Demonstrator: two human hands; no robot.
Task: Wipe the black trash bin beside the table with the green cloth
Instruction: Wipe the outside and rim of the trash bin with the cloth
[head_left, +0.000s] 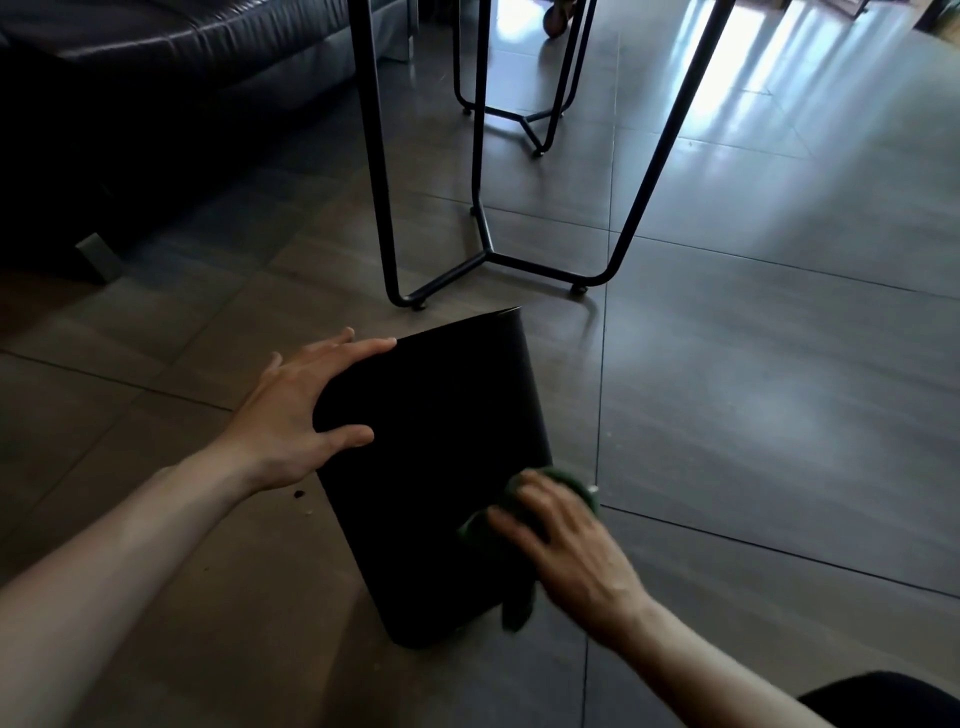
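Note:
The black trash bin (436, 467) lies tipped on the tiled floor, its narrower base toward me and its rim pointing at the table legs. My left hand (301, 410) grips the bin's upper left edge, thumb on the near face and fingers over the side. My right hand (566, 551) presses the green cloth (519, 603) against the bin's right side. The cloth bunches out above my fingers and hangs down below my palm; the hand is motion-blurred.
Black metal table legs (485, 249) stand just beyond the bin, with a second frame (524, 117) farther back. A dark leather sofa (171, 78) fills the upper left. Small crumbs (300, 493) lie on the floor left of the bin. Open tiled floor (779, 389) stretches right.

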